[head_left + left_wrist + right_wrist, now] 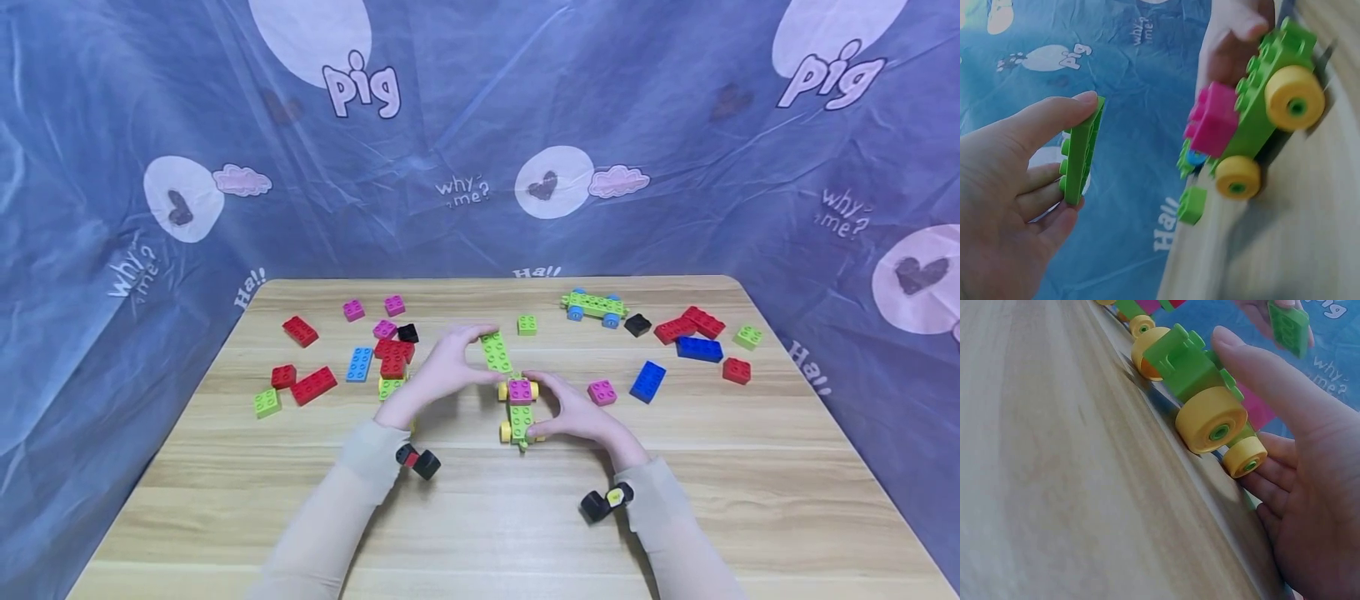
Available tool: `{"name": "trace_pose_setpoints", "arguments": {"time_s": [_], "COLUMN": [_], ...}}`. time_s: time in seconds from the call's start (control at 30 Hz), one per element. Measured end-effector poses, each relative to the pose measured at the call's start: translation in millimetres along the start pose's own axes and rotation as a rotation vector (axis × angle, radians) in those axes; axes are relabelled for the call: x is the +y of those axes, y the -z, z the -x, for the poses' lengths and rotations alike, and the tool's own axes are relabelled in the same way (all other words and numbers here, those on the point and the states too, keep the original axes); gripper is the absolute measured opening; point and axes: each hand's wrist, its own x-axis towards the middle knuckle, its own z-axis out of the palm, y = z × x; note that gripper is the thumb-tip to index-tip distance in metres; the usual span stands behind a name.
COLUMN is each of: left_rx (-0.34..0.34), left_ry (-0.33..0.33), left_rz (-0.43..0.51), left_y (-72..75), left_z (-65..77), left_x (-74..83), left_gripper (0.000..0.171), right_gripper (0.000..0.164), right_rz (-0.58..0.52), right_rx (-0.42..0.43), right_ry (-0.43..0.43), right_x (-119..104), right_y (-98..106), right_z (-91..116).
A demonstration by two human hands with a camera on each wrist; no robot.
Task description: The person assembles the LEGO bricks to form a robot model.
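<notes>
One long, lime-green studded plastic brick (496,352) is pinched by its ends, studs up, between the thumb and fingers of the left hand (447,364). Just beside its thumb, the right hand (576,414) curves its fingers round a lime-green plastic car base (521,417) with yellow wheels (506,432), a square magenta brick (520,392) mounted near the index finger; how firmly they press, I cannot tell. Joining likely goes best with the long brick level, its underside matched to the magenta studs, right fingers bracing the wheels.
</notes>
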Motion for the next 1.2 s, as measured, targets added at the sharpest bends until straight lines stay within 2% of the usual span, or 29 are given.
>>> {"name": "trace_pose_setpoints", "arguments": {"time_s": [0.47, 0.67, 0.93, 1.2], "left_rx": [-0.093, -0.104, -0.129, -0.134], "left_ry": [-0.043, -0.057, -0.037, -0.056], "left_rz": [-0.006, 0.003, 0.011, -0.034], "left_y": [-34.2, -38.3, -44.3, -50.2], "left_z": [3.3, 5.0, 7.4, 8.5], "left_x": [1.6, 2.8, 3.9, 1.6], "left_gripper": [0.079, 0.078, 0.075, 0.073], "right_gripper": [0.100, 0.100, 0.100, 0.102], "right_rz": [-0.005, -0.016, -0.018, -0.018], "right_rx": [0.020, 0.020, 0.013, 0.016], "right_ry": [0.019, 0.011, -0.002, 0.003], "right_x": [-1, 0, 1, 0], "right_y": [-2, -1, -1, -1], "right_z": [-1, 0, -1, -1]}}
